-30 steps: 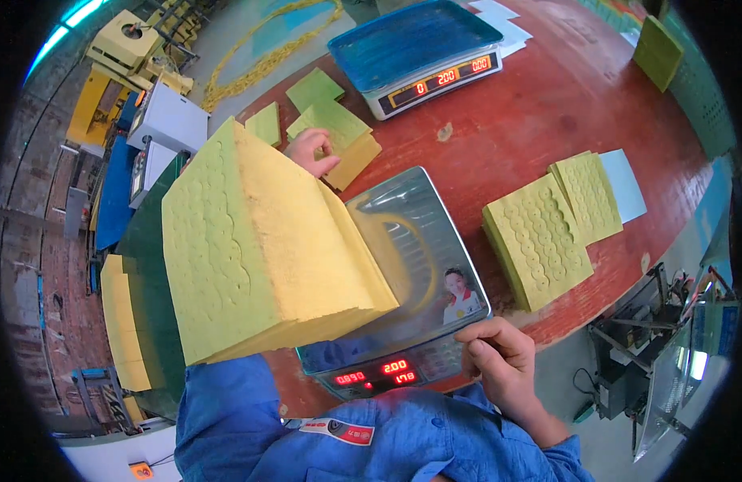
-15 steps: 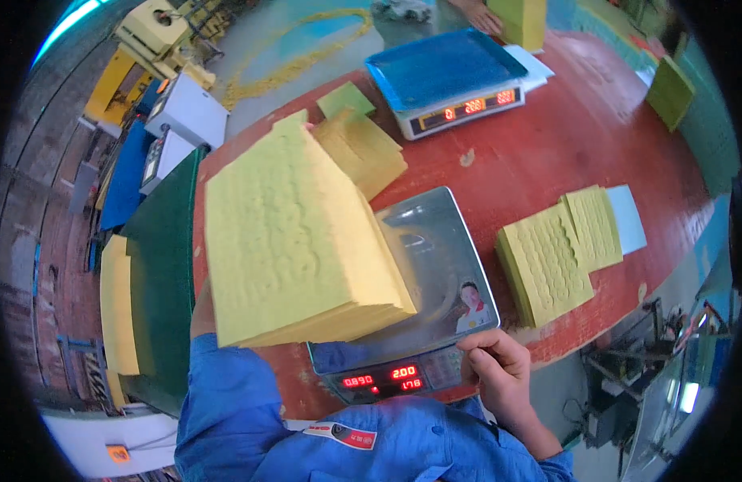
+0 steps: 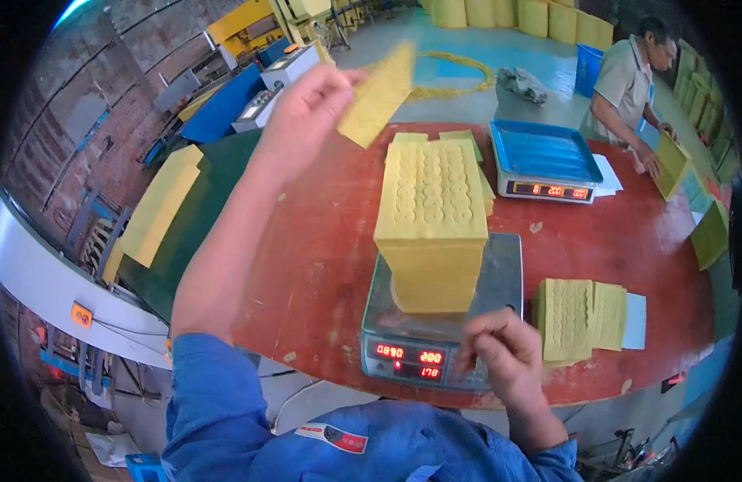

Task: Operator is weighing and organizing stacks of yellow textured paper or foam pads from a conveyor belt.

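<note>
My left hand [image 3: 308, 111] is raised at the far left over the table, pinching a thin piece of yellow paper [image 3: 377, 98], slightly blurred. In front of me a tall stack of yellow paper [image 3: 433, 193], its top embossed with rows of round patterns, stands on a digital scale [image 3: 501, 293] with a metal pan and red lit digits. Beside the scale's near right corner is my right hand [image 3: 509, 353], its fingers curled closed. Whatever may be inside them is hidden. It holds no part of the stack.
Shorter yellow paper stacks [image 3: 567, 320] lie to the right on the red table [image 3: 306, 265]. A second scale with a blue tray [image 3: 545, 153] stands beyond. At the far right a person [image 3: 628, 92] handles yellow paper [image 3: 673, 165]. More yellow paper [image 3: 158, 210] rests on the green surface at left.
My left hand, earlier hidden behind the stack, is now raised with a piece of paper. The tilted stack now stands upright on the scale. My view has shifted; my right hand stays closed.
</note>
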The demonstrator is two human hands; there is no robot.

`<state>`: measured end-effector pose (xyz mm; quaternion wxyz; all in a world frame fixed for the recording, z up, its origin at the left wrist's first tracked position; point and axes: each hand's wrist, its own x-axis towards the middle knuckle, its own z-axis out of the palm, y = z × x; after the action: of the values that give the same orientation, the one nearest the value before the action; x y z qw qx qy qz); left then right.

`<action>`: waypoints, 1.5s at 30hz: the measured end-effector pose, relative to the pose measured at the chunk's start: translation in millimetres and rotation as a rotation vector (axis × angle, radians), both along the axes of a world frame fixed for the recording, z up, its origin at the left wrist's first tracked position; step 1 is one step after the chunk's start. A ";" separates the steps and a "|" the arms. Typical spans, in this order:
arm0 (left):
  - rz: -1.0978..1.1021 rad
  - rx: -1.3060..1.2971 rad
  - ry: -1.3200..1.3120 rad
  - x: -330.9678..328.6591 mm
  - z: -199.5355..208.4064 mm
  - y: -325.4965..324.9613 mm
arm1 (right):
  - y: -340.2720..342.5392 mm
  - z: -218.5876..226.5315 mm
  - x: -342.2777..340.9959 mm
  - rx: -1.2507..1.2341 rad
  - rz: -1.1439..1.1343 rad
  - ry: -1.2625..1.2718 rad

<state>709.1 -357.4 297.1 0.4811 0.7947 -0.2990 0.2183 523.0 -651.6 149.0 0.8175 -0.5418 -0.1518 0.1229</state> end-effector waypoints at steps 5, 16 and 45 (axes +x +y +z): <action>-0.134 0.672 -0.437 -96.9 -18.8 -49.4 | -6.9 29.0 18.8 0.054 -0.188 -0.005; 0.163 0.221 -0.340 -156.9 -80.1 -45.4 | -6.0 55.9 52.3 -0.159 -0.236 -0.096; -0.072 -0.248 0.822 -45.0 -68.8 -18.1 | 21.0 75.7 127.7 -0.453 -0.419 -0.256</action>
<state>664.0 -375.4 228.3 0.6593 0.7408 -0.0818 -0.0991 650.7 -630.6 224.7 0.6582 -0.7401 -0.1074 -0.0862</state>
